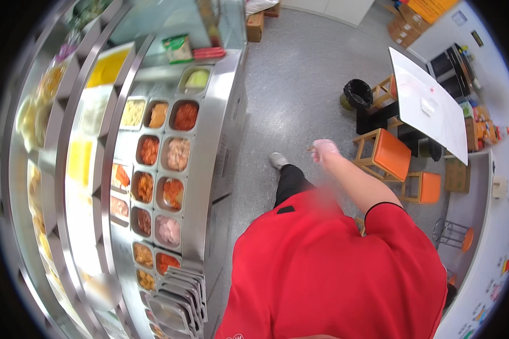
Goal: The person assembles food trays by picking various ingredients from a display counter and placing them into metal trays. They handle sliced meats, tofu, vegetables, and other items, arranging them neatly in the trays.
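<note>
My right hand point(324, 151), in a thin clear glove, is stretched out ahead over the grey floor. Its fingers are closed, and a small brownish tip sticks out at their left side; what it belongs to I cannot make out. The hand touches no furniture; an orange-topped stool point(391, 153) is the nearest thing, to its right. My left hand is out of view. On my left runs a steel food counter point(212, 158) with trays of marinated pieces, such as a tray of pale meat point(168, 230) and a tray of red meat point(185, 115).
Stacked steel tray lids point(172, 311) lie at the counter's near end, and a green packet point(178, 49) at its far end. Right of me stand a white table point(430, 101), a second orange stool point(430, 187) and a black-lined bin point(358, 93). Cardboard boxes point(404, 25) stand far right.
</note>
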{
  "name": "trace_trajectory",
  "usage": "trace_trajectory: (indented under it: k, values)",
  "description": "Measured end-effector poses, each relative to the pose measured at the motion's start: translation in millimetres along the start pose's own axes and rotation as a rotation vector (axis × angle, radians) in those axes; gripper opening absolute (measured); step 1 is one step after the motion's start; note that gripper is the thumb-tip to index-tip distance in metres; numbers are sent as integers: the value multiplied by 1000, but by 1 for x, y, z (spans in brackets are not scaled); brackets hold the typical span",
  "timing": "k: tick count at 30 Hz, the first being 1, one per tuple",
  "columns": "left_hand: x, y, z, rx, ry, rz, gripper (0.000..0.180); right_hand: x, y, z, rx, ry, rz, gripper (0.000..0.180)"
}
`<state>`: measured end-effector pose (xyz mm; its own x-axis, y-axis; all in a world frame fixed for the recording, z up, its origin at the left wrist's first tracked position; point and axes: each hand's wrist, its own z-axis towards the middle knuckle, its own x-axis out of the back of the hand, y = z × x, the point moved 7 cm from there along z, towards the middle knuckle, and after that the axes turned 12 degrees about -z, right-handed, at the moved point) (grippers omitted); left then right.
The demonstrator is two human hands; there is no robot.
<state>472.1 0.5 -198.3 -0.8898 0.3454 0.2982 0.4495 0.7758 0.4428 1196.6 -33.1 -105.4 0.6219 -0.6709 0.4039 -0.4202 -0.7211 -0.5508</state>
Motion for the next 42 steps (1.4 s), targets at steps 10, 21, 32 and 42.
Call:
trace_trajectory:
  k: [10,21,32,42]
  values:
    - [-196,154,-35,-86,50,83,43,331,-19,275,-54,364,426,10]
    - [-340,239,-96,-127,-2,323,38,567,-105,501,47,601,-1073,20]
    - [-426,284,-120,1,12,481,32,368,-20,448,58,-81,145,23]
    - [-394,204,-122,-85,88,255,32,109,-144,346,416,-428,-848,40]
